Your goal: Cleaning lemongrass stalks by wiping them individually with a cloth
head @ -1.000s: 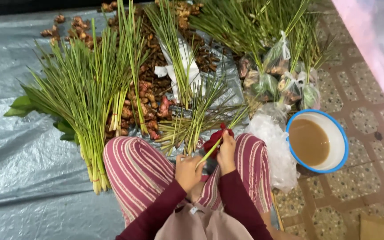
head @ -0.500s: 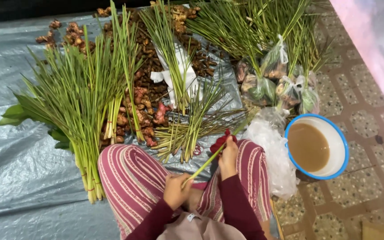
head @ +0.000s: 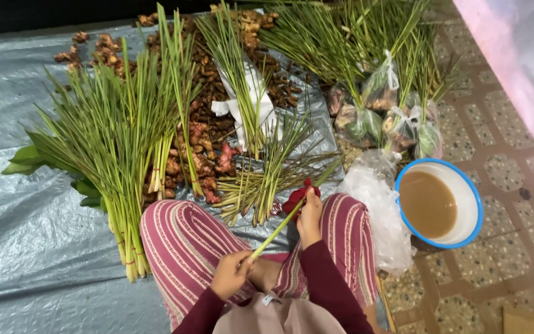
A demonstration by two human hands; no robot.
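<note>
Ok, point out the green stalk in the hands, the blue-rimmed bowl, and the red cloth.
green stalk (head: 277,230), head view, middle of the stem between the hands.
blue-rimmed bowl (head: 472,186), head view, white inner wall near the rim.
red cloth (head: 296,199), head view, its bunched centre.

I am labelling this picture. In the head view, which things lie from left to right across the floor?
Grey plastic sheet → big bundle of green stalks → pile of brown roots → small tied bags → blue-rimmed bowl of brown water → tiled floor.

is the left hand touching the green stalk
Touching. The head view shows the left hand pinching the lower end of the green stalk, its fingers wrapped around it, while the right hand holds the upper end beside a red cloth.
</note>
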